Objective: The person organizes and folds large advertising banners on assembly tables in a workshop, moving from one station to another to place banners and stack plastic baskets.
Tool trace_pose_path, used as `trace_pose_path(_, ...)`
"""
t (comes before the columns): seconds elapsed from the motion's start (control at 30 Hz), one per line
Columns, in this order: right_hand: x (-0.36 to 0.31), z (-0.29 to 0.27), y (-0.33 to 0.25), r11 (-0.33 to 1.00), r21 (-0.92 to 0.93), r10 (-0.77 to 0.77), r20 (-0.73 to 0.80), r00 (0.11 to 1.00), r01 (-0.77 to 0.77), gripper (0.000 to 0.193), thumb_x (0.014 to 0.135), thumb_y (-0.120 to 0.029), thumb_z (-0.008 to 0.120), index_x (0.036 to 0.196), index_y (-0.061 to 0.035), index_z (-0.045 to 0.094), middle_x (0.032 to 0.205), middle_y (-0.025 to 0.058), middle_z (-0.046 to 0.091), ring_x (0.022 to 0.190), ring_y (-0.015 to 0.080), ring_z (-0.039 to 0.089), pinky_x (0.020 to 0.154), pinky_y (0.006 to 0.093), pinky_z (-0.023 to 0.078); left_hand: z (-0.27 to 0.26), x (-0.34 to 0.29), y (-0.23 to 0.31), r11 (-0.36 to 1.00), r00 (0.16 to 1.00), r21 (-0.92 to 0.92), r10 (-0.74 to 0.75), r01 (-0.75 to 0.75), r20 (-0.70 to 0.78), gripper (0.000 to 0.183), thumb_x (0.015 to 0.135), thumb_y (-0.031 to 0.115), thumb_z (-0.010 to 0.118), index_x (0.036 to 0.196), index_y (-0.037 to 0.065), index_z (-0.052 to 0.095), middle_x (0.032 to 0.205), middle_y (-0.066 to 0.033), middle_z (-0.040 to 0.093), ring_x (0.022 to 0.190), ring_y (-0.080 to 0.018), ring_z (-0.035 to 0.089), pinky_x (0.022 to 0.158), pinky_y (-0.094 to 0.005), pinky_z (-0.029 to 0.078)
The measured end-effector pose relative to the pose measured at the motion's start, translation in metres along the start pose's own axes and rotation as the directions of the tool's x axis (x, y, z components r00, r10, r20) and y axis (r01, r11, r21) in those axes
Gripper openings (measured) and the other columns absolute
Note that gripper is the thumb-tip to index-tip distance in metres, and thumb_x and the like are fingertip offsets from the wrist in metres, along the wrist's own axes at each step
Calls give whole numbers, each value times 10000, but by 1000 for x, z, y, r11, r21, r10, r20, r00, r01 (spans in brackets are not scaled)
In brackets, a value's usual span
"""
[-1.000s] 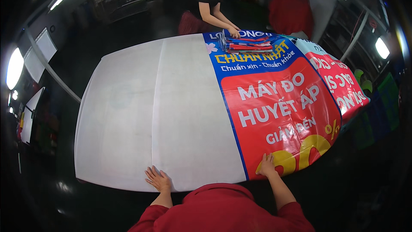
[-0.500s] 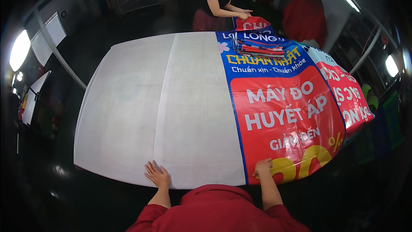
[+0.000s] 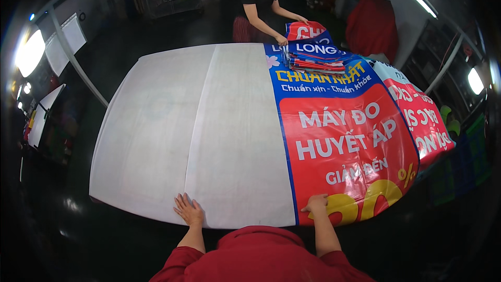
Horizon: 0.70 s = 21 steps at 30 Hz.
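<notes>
My left hand [image 3: 189, 210] lies flat on the white covering [image 3: 141, 125] of the big table, fingers spread, close to the near edge. A raised seam runs away from it toward the far side. On the table's right part a large glossy printed banner [image 3: 339, 96] in red and blue is spread out. My right hand [image 3: 317, 203] rests on the banner's near left corner, thumb and fingers apart, holding nothing. Atop the banner's far end sits a stack of folded banners [image 3: 315, 62], its top piece partly lifted.
Across the table a person in a dark top [image 3: 255, 8] has both hands at the folded stack. Another red and white printed sheet [image 3: 417, 112] hangs over the right side. A red-covered object [image 3: 371, 26] stands behind, and a metal pole [image 3: 78, 57] rises at left.
The other person's hands have moved apart, one down to the stack's left end, and the lifted piece has dropped lower. My hands have barely shifted.
</notes>
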State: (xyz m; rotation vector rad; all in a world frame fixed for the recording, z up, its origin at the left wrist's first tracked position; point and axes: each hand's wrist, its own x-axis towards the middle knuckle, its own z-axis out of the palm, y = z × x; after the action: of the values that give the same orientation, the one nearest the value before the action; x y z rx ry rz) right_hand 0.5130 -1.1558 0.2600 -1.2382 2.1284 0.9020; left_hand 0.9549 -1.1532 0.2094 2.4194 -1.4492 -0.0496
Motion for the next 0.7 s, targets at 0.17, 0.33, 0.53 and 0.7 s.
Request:
trace_pose_path(0.17,3,0,1,1000,-23,-2,11,1000,2,875,597,-545,699,1231,-8,425,1304,349,242,1186,447,331,898,459,384,2,0,1,1000,1000,10,1,-1,-11,485,815,238,458,1264,91,349,1373,-111,253,1308,-286,136,1033,-523,72)
trace_pose_path(0.33,3,-2,-6,998,-54,27,22,999,-26,870,572,-569,703,1204,-23,460,1294,270,340,1236,413,272,890,449,402,4,0,-5,1000,999,16,3,-2,-39,477,811,231,463,1253,84,362,1367,-116,261,1307,-292,137,1031,-528,73)
trace_pose_path(0.53,5,-9,-4,999,-54,1,77,997,3,884,574,-556,709,1227,-23,439,1304,323,275,1218,444,281,900,465,381,1,1,-2,1000,999,-15,19,-19,-39,478,809,221,468,1251,73,364,1356,-126,272,1304,-304,139,1026,-541,68)
trace_pose_path(0.7,9,0,-4,997,-72,-1,45,999,4,868,579,-554,707,1219,-27,449,1293,306,311,1219,439,283,894,462,387,-2,-2,-2,999,997,-26,38,-40,-64,461,810,216,467,1236,58,382,1346,-140,284,1294,-314,164,1019,-545,83)
